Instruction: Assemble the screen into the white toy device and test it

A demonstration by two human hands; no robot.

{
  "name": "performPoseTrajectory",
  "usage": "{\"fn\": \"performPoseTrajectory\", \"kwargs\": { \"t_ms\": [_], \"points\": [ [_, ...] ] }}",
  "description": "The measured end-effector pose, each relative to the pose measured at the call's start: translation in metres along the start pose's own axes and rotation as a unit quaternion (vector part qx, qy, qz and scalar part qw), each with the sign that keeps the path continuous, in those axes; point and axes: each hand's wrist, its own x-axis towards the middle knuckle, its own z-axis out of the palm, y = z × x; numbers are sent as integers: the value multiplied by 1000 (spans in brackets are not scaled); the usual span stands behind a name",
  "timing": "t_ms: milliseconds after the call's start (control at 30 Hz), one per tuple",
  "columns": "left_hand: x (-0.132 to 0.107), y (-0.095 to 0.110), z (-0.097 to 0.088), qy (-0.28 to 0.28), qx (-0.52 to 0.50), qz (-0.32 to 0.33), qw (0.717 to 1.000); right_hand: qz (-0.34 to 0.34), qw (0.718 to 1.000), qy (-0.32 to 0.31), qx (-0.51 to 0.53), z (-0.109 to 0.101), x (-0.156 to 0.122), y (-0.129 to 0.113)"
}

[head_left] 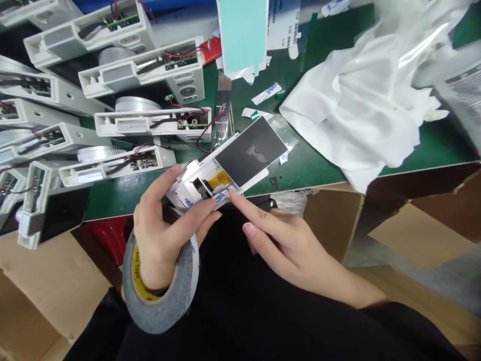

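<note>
My left hand grips a white plastic device housing with a dark screen panel at its near end, thumb above and fingers below. A roll of grey tape hangs around my left wrist like a bracelet. My right hand reaches in from the right, its index fingertip pressing on the housing's near edge by a yellow flex cable; the other fingers are curled loosely and hold nothing.
Several white housings with wires and circuit boards lie stacked on the green bench at left. Crumpled white plastic wrap covers the right side. A teal film sheet stands at the back. Cardboard boxes sit below the bench edge.
</note>
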Motion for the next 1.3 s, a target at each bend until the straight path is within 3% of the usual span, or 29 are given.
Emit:
{"fn": "performPoseTrajectory", "kwargs": {
  "t_ms": [367,600,867,1100,1300],
  "points": [
    [1,-5,2,-1,-32,17,999,-5,1000,24,-18,0,0,2],
    [1,-5,3,1,-35,12,999,-65,997,23,39,-1,2,5],
    [3,-4,-3,-23,-58,18,998,-36,996,-3,79,-1,4,8],
    [3,-3,-1,-16,-50,13,999,-41,998,36,-44,-3,4,6],
    [4,2,0,-21,-4,11,1000,-74,976,67,-194,-7,7,1]
  ]
}}
